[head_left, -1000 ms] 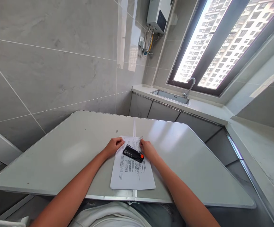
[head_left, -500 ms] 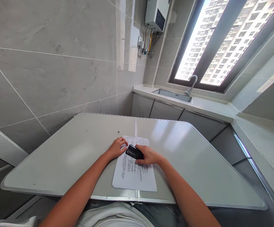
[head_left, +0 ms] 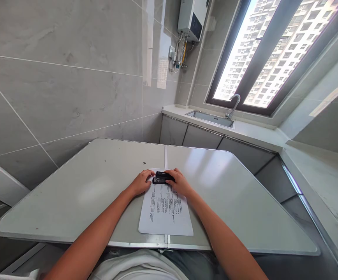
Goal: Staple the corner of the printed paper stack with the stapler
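Observation:
A black stapler (head_left: 160, 180) lies level across the upper part of a printed sheet of paper (head_left: 166, 227), its jaws pointing left. My right hand (head_left: 181, 182) grips its right end, thumb on the near side and fingers on the far side. At the paper's upper left edge rests my left hand (head_left: 140, 182). Its fingers are bent, with a gap between them and the thumb, close to the stapler's front end. Whether more than one sheet lies in the stack cannot be made out.
A pale folding table (head_left: 69, 202) with a metal seam down its middle carries everything. Small dark bits, possibly staples (head_left: 144, 162), lie beyond my left hand. Behind stand a counter with a sink (head_left: 210, 118) and faucet (head_left: 235, 105). A tiled wall (head_left: 69, 97) rises at left.
My right hand has moved the stapler away from me to the paper's upper part and turned it level, side-on. My left hand has shifted slightly left, its fingers a little farther from the thumb.

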Action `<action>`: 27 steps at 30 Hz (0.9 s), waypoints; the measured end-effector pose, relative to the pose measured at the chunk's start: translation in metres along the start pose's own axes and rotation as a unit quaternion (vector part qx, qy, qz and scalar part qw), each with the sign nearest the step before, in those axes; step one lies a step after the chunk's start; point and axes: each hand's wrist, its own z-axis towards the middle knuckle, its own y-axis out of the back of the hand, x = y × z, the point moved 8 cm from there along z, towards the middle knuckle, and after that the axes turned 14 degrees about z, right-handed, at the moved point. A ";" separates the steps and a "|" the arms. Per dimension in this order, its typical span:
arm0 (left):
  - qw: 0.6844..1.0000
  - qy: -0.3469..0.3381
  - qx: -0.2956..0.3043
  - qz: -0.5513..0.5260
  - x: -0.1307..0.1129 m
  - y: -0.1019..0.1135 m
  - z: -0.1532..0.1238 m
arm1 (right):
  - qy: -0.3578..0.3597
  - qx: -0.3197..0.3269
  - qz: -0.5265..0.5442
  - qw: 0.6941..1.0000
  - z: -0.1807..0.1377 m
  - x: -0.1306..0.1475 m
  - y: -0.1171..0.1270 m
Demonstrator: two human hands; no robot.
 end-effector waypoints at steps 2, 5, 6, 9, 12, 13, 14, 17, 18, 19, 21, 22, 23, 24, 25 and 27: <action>1.000 -0.016 0.005 0.020 -0.005 0.000 -0.001 | -0.023 0.004 -0.005 1.000 0.000 -0.001 -0.002; 0.999 -0.031 0.007 0.034 -0.009 -0.001 -0.001 | -0.026 -0.001 -0.006 1.000 -0.001 0.001 0.000; 0.999 -0.031 0.005 0.034 -0.008 -0.001 -0.001 | -0.016 -0.004 -0.004 1.000 -0.001 0.003 0.003; 0.999 -0.022 -0.002 0.025 -0.003 -0.002 0.000 | 0.013 -0.043 0.012 0.999 -0.004 0.002 0.021; 1.000 -0.016 0.000 0.014 0.001 -0.004 0.000 | 0.015 -0.069 0.029 0.997 -0.009 -0.006 0.039; 1.000 -0.013 0.001 0.013 0.003 -0.005 0.000 | 0.012 -0.067 0.033 0.997 -0.010 -0.009 0.042; 1.000 -0.009 0.003 0.012 0.004 -0.005 0.000 | 0.009 -0.062 0.036 0.997 -0.011 -0.012 0.044; 1.000 0.007 0.006 0.006 0.007 -0.004 0.000 | -0.008 -0.061 0.046 0.997 -0.011 -0.018 0.046; 1.000 0.011 0.007 0.003 0.007 -0.004 0.000 | -0.015 -0.065 0.053 0.996 -0.011 -0.019 0.047; 1.000 0.014 0.007 0.002 0.007 -0.004 0.000 | -0.023 -0.070 0.061 0.995 -0.011 -0.020 0.047; 1.000 0.016 0.006 0.002 0.007 -0.003 0.000 | -0.044 -0.075 0.084 0.993 -0.010 -0.023 0.048; 1.000 0.016 0.005 0.002 0.007 -0.003 0.000 | -0.056 -0.072 0.096 0.991 -0.010 -0.025 0.048; 1.000 0.017 0.004 0.002 0.007 -0.003 0.000 | -0.069 -0.067 0.105 0.990 -0.010 -0.027 0.048; 1.000 0.018 0.004 0.001 0.007 -0.003 0.000 | -0.083 -0.061 0.112 0.988 -0.010 -0.030 0.047; 1.000 0.020 0.004 0.001 0.007 -0.003 0.000 | -0.095 -0.057 0.116 0.987 -0.010 -0.033 0.047; 1.000 0.024 0.006 0.000 0.007 -0.003 0.001 | -0.112 -0.058 0.112 0.986 -0.010 -0.037 0.048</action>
